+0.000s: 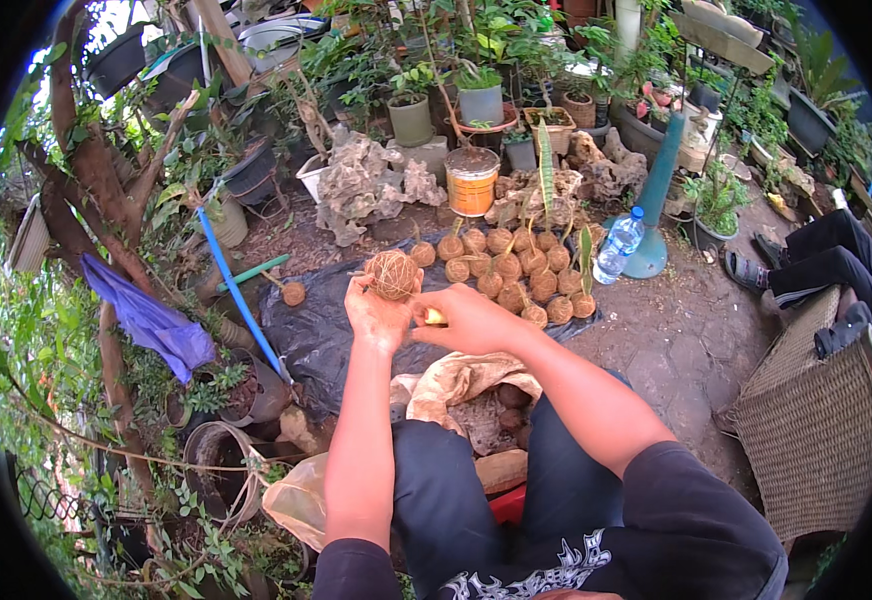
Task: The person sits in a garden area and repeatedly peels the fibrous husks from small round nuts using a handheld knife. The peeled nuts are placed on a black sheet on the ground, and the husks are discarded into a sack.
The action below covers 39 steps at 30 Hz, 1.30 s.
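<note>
On the raised fingers of my left hand (378,309) rests a brown fibre ball wound with string (391,274), held above the black plastic sheet (308,322). Close at its lower right, my right hand (466,319) is curled round a small yellow object (434,316), whose kind I cannot tell. Beyond my hands, several similar wrapped balls (507,266) with sprouting stems or leaves stand grouped on the sheet. One more ball with a stem (294,293) lies apart at the left. Between my knees an open sack (436,386) with a rolled rim holds several dark round lumps (512,396).
A water bottle (619,246) stands beside a teal cone-shaped stand (649,240). Rocks (364,184) and an orange-labelled bucket (472,182) line the back. A blue pipe (241,292) leans at left. At right are a wicker chair (811,420) and another person's legs (826,259).
</note>
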### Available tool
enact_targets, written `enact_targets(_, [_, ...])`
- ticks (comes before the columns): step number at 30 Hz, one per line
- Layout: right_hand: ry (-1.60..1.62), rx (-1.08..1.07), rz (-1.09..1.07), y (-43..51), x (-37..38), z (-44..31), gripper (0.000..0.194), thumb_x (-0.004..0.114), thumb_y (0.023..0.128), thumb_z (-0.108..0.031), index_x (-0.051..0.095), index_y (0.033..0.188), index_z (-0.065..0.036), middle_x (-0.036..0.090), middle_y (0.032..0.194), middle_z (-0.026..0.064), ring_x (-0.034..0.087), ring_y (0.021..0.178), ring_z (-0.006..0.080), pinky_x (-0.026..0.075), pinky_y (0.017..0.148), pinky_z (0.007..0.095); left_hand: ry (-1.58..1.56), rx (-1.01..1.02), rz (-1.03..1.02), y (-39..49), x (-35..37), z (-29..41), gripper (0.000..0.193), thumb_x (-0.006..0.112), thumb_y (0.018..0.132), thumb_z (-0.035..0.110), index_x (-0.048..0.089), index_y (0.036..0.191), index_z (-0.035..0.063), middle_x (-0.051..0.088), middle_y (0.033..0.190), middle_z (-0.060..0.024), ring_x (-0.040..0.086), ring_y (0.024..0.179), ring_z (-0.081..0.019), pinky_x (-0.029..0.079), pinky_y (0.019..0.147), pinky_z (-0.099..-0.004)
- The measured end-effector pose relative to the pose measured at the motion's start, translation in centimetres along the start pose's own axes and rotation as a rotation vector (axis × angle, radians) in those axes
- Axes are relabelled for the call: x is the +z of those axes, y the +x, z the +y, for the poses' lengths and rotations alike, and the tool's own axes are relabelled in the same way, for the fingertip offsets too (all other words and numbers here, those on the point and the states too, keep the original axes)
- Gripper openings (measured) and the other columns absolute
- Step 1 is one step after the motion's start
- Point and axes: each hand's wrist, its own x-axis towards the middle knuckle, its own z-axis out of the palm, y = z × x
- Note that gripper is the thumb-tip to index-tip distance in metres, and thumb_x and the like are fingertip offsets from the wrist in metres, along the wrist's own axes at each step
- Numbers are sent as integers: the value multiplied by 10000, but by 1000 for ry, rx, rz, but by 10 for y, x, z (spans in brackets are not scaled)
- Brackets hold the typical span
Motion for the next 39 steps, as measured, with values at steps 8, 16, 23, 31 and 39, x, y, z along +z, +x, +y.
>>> enact_targets(8, [723, 492, 5, -2, -39, 58, 242, 748, 969, -308, 710, 1078, -95, 657, 901, -23, 597, 813, 101, 491, 729, 282, -98, -119, -296, -14, 21, 2, 592, 569, 1013, 467, 535, 1421, 39, 603, 1410, -218, 601, 1240, -397, 556, 999, -507])
enact_targets(16, [1051, 730, 505, -10, -58, 81, 174, 692, 1023, -191, 577, 910, -127, 440, 684, -94, 341, 541, 53, 237, 481, 266, 1065, 7, -343, -28, 46, -28, 571, 767, 889, 277, 579, 1362, 19, 652, 1315, -151, 652, 1198, -229, 516, 1049, -369])
enact_targets(23, [718, 554, 529, 4, -43, 45, 223, 672, 1038, -224, 615, 850, -120, 531, 736, -68, 432, 616, 64, 340, 554, 274, 1717, 225, -319, -26, 33, -36, 831, 924, 695, 225, 557, 1409, 6, 609, 1365, -152, 588, 1272, -251, 451, 1098, -358])
enact_targets(31, [804, 325, 503, -1, -53, 24, 240, 611, 1074, -253, 570, 884, -112, 512, 721, -71, 403, 605, 47, 329, 550, 245, 1595, 239, -421, -41, 50, -22, 644, 870, 726, 25, 595, 1305, 92, 588, 1355, -73, 586, 1246, -199, 464, 1078, -353])
enact_targets(39, [327, 30, 354, -9, -37, -29, 243, 669, 967, -195, 619, 816, -11, 675, 764, 22, 567, 716, 84, 474, 651, 311, 1195, 169, -425, -32, 41, -25, 738, 870, 718, -42, 548, 1367, 100, 558, 1395, -48, 544, 1296, -170, 447, 1106, -363])
